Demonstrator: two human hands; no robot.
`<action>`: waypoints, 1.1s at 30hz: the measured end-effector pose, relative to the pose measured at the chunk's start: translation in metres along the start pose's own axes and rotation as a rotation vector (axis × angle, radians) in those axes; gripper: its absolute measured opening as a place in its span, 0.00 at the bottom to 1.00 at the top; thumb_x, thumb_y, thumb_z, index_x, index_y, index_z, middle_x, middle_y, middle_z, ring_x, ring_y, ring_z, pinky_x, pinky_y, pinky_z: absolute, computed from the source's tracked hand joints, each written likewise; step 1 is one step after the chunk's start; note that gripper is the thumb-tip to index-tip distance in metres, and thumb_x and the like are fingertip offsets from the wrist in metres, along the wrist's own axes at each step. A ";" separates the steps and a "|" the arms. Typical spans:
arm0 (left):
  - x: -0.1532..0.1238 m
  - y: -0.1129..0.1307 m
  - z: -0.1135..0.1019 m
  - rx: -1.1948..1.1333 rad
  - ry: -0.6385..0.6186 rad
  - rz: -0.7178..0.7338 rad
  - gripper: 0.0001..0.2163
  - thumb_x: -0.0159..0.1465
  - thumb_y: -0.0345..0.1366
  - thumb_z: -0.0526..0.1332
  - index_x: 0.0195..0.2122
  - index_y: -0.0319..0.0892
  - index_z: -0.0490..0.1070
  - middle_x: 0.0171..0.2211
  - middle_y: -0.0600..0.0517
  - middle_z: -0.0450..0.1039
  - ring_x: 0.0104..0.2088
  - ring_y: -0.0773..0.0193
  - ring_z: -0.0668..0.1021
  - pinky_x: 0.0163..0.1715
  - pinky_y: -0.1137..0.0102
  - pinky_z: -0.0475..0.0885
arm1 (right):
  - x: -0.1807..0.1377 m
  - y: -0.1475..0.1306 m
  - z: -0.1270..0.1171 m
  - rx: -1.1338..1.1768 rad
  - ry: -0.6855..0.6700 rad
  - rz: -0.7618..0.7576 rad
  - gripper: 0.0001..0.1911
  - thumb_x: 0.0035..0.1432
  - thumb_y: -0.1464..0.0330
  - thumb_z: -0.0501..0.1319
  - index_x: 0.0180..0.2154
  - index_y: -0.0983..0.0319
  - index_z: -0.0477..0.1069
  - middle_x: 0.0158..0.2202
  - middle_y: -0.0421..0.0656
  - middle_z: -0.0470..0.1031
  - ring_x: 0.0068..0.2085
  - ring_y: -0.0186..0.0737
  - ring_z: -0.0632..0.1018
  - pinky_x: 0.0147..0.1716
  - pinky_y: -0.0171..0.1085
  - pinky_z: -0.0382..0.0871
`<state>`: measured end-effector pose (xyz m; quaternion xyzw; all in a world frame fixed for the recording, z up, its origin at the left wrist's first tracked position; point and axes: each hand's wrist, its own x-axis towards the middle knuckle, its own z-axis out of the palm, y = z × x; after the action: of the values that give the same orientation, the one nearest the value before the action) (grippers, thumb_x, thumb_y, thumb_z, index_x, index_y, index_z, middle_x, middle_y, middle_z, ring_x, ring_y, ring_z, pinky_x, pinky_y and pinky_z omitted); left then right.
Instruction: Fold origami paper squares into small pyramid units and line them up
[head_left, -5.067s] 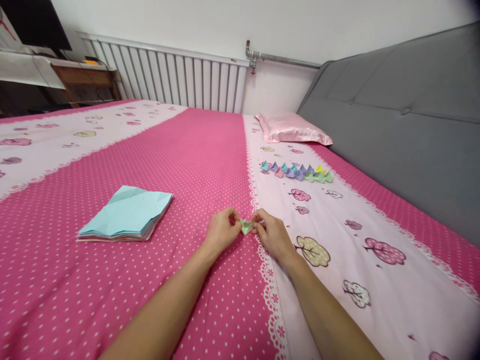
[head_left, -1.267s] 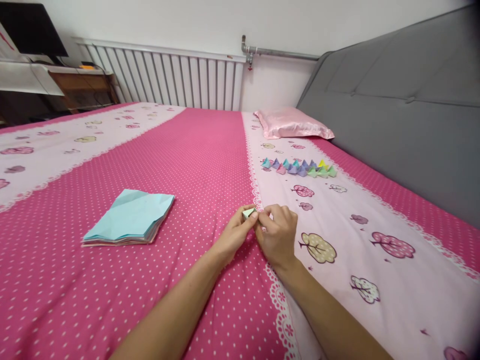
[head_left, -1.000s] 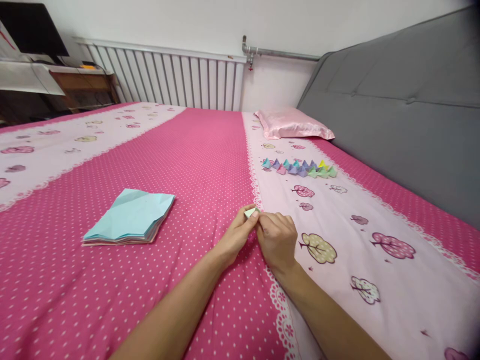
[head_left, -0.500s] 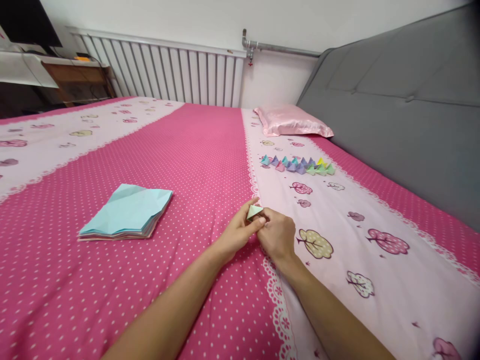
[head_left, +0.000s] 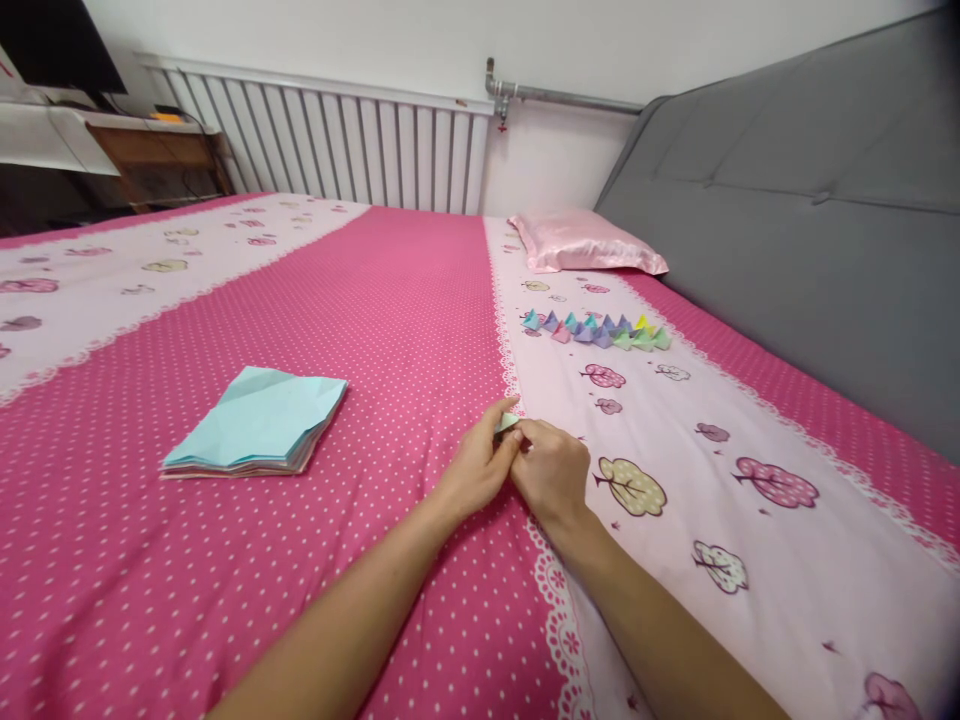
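Observation:
Both my hands meet over the pink bedsheet (head_left: 420,300), pinching one small light-green folded paper piece (head_left: 505,422) between their fingertips. My left hand (head_left: 478,468) holds it from the left with curled fingers. My right hand (head_left: 551,472) closes on it from the right and hides most of it. A stack of square paper sheets (head_left: 255,422), light blue on top, lies on the sheet to the left of my hands. Farther off to the right, a row of several small folded paper pieces (head_left: 596,331) in blue, purple, pink, green and yellow lies on the pale strip.
A pink satin pillow (head_left: 581,243) lies near the grey upholstered headboard (head_left: 795,210) on the right. A white radiator (head_left: 330,145) runs along the far wall, with a wooden desk (head_left: 150,160) at the far left.
The wide green piece, held apart five seconds ago, is now folded small. My hands have come together around it, and in the last half second the fingers closed more tightly over it.

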<state>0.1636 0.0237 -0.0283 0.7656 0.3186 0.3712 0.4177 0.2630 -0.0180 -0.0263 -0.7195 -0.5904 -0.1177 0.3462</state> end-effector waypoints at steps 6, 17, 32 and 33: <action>-0.001 0.004 -0.001 0.333 0.158 0.108 0.14 0.58 0.27 0.52 0.43 0.38 0.70 0.44 0.46 0.73 0.46 0.61 0.73 0.49 0.66 0.66 | -0.001 0.002 0.004 -0.082 0.111 -0.109 0.08 0.51 0.73 0.58 0.24 0.61 0.73 0.22 0.39 0.74 0.22 0.32 0.67 0.26 0.34 0.52; -0.001 0.006 -0.004 0.395 0.280 -0.064 0.12 0.58 0.28 0.52 0.36 0.41 0.75 0.32 0.49 0.77 0.32 0.62 0.76 0.35 0.70 0.69 | -0.005 -0.005 -0.002 -0.085 0.030 -0.187 0.08 0.56 0.70 0.56 0.31 0.60 0.74 0.26 0.39 0.75 0.29 0.34 0.72 0.29 0.34 0.53; 0.001 0.002 -0.004 0.200 0.298 -0.102 0.11 0.56 0.29 0.53 0.34 0.41 0.76 0.31 0.50 0.77 0.29 0.65 0.76 0.33 0.71 0.69 | -0.002 -0.005 -0.005 -0.084 -0.091 -0.102 0.09 0.57 0.70 0.55 0.33 0.59 0.74 0.28 0.40 0.76 0.30 0.36 0.74 0.29 0.35 0.55; 0.002 0.000 -0.005 0.161 0.296 -0.127 0.11 0.56 0.30 0.53 0.34 0.40 0.76 0.31 0.49 0.77 0.29 0.64 0.76 0.33 0.71 0.69 | -0.002 -0.005 -0.005 -0.067 -0.091 -0.123 0.09 0.58 0.69 0.55 0.34 0.59 0.74 0.29 0.41 0.77 0.31 0.37 0.74 0.30 0.34 0.56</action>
<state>0.1606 0.0278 -0.0260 0.7120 0.4529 0.4261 0.3263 0.2592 -0.0223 -0.0218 -0.6978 -0.6443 -0.1254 0.2868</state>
